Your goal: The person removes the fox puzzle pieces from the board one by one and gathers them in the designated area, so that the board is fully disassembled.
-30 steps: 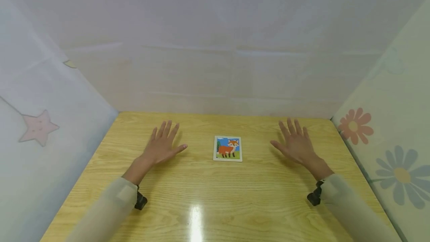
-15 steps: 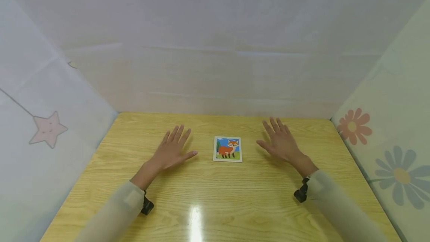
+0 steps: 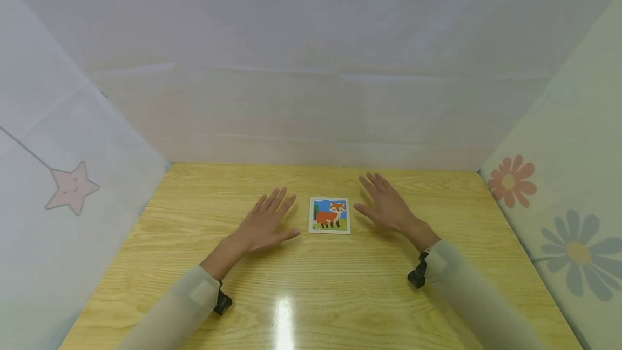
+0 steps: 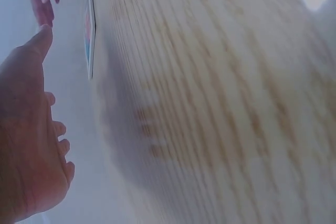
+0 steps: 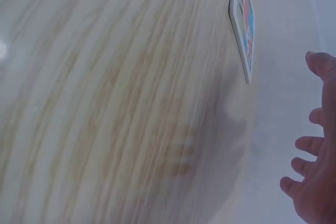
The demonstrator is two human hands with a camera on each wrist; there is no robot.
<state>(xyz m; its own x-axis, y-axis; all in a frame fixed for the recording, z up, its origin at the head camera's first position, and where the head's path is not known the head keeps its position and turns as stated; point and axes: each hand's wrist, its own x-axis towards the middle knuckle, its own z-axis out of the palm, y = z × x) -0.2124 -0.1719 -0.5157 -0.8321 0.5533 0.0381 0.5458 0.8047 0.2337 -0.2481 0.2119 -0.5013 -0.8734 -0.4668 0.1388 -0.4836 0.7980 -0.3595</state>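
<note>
A small square fox picture with a white border (image 3: 329, 215) lies flat on the wooden table; it looks like a picture puzzle or tile, though piece lines cannot be made out. My left hand (image 3: 262, 226) hovers just left of it, palm down, fingers straight and thumb spread toward its lower left corner. On the other side my right hand (image 3: 389, 207) is held over the table, thumb pointing at the picture's right edge. Both wrist views show a gap between hand and tabletop. Neither hand touches the picture, whose thin edge shows in the right wrist view (image 5: 242, 24).
The wooden table (image 3: 311, 285) reaches back to a pale cloth wall (image 3: 311, 101). Cloth sides with a printed star (image 3: 73, 188) and flowers (image 3: 512, 181) stand left and right. Each wrist wears a small black camera. Light glares off the table's front.
Both hands have moved inward from either side, closer to the fox picture, fingers still straight. The picture has stayed in place.
</note>
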